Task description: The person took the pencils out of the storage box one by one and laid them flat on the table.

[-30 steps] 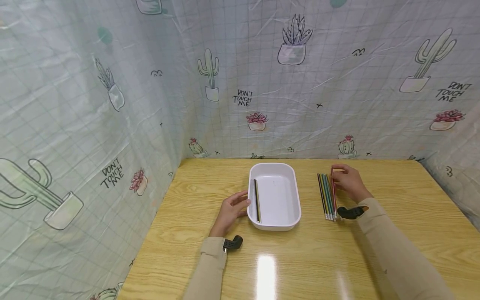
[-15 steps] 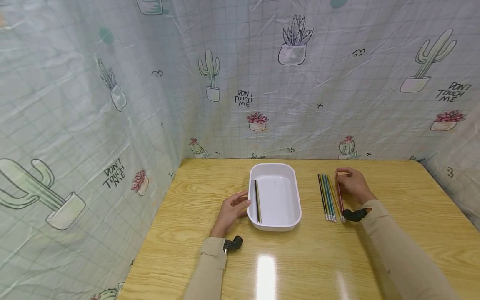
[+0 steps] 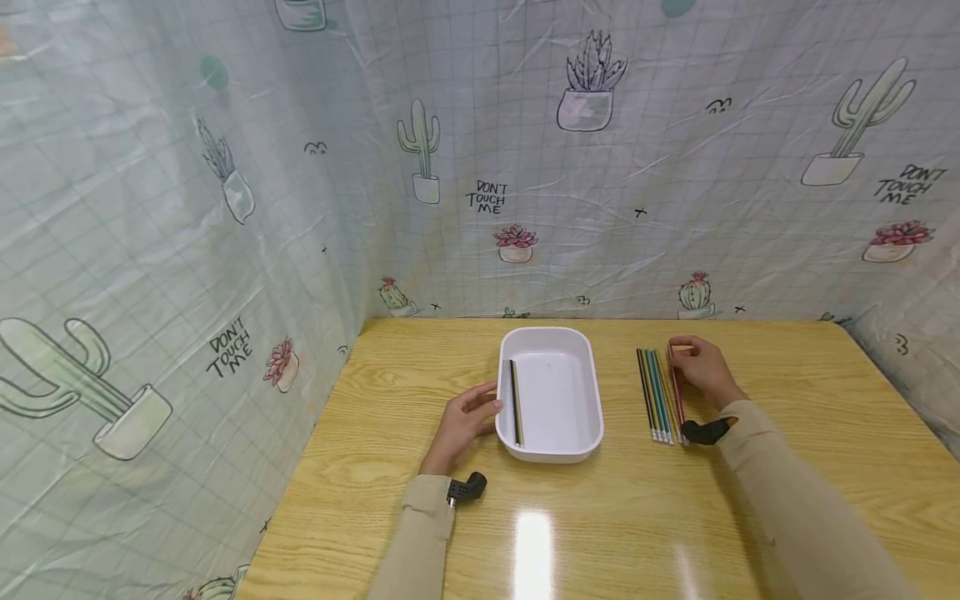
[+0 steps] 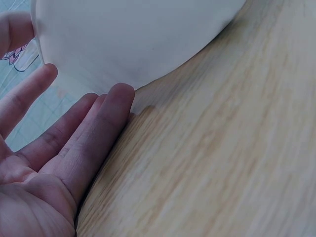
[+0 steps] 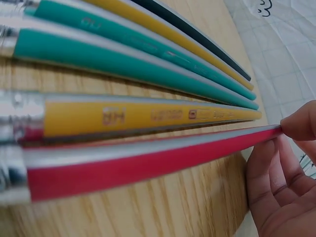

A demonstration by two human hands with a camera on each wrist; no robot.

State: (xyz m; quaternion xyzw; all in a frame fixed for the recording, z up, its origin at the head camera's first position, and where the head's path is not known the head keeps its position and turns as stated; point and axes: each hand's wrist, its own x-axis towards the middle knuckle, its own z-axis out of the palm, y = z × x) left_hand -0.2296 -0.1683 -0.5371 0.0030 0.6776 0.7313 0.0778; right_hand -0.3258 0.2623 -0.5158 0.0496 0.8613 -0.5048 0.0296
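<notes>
A white tray [image 3: 558, 400] stands at the middle of the table, with a black pencil [image 3: 513, 387] and a yellow pencil [image 3: 519, 417] lying along its left inner side. My left hand [image 3: 461, 421] holds the tray's left wall, thumb at the rim and fingers against the outside. To the right of the tray, my right hand [image 3: 707, 371] pinches a red pencil [image 5: 138, 170] by its far end, thumb above and fingers below. Beside it lie a yellow pencil [image 5: 148, 116], two green pencils [image 5: 98, 57], another yellow one [image 5: 173, 34] and a black one [image 5: 197, 37], eraser ends towards me.
The wooden table [image 3: 615, 517] reaches back to a hanging sheet [image 3: 637, 167] printed with cacti. More of the sheet hangs along the left side. A black wrist camera [image 3: 468, 486] sits on the left sleeve, another [image 3: 705, 431] at the right.
My right hand has shifted the red pencil right, then slightly back left beside the yellow one. The rightmost yellow pencil stands further from the green ones. The left hand and tray stay put.
</notes>
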